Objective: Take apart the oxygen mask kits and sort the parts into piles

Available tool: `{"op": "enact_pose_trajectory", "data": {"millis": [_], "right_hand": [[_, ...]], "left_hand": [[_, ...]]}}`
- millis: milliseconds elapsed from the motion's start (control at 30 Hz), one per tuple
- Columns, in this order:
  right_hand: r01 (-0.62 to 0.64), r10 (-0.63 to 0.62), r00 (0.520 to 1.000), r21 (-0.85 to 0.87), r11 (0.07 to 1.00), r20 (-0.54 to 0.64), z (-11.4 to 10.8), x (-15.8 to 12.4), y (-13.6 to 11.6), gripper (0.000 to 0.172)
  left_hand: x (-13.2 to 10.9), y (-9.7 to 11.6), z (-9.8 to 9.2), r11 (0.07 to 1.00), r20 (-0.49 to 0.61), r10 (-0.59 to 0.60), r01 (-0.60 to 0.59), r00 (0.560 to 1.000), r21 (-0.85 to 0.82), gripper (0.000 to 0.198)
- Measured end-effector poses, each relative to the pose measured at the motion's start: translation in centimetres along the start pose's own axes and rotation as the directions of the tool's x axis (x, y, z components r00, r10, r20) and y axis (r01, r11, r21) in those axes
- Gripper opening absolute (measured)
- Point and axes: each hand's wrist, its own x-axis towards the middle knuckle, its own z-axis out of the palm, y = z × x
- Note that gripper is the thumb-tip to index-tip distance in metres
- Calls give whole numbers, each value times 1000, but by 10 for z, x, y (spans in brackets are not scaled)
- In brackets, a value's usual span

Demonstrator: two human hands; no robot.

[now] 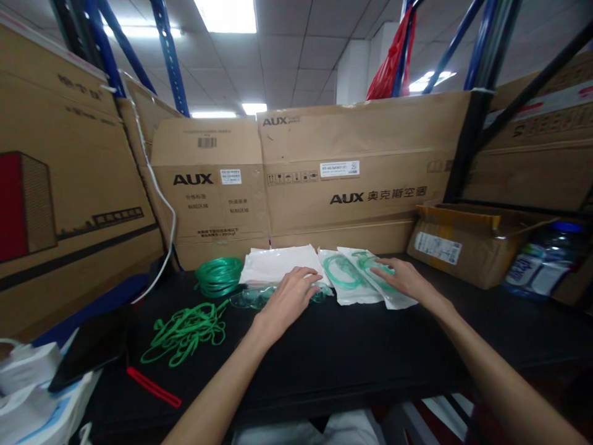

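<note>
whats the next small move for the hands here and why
I'd probably have the right hand ease the right-hand packet slightly outward: its fingers already reach over that packet, whose inner edge seems to overlap the neighbouring packet, while the left hand is over the clear green plastic pieces.

bare hands (291, 296), bare slim forearms (227, 383), whitish clothing (349, 428) at lap
</note>
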Motion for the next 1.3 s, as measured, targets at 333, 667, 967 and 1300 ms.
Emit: {"op": "enact_pose_trajectory", "data": {"millis": [333, 667, 967, 1300], "right_hand": [[-113, 132, 988, -222, 968, 74, 17, -7, -16, 26], [-34, 61, 995, -298, 954, 80, 11, -9, -27, 26], [-37, -3, 991, -302, 952, -130, -35, -1, -28, 20], [399, -458, 837, -238, 886, -301, -44, -37, -117, 28]], "left_hand": [[5, -13, 9, 999, 85, -40, 40, 996, 0, 29], [3, 0, 8, 988, 5, -103, 103, 995, -117, 28], [17, 32, 3, 824, -72, -259, 181, 963, -536, 27], [49, 60, 7, -76, 160, -313, 143, 936, -987, 56]]}}
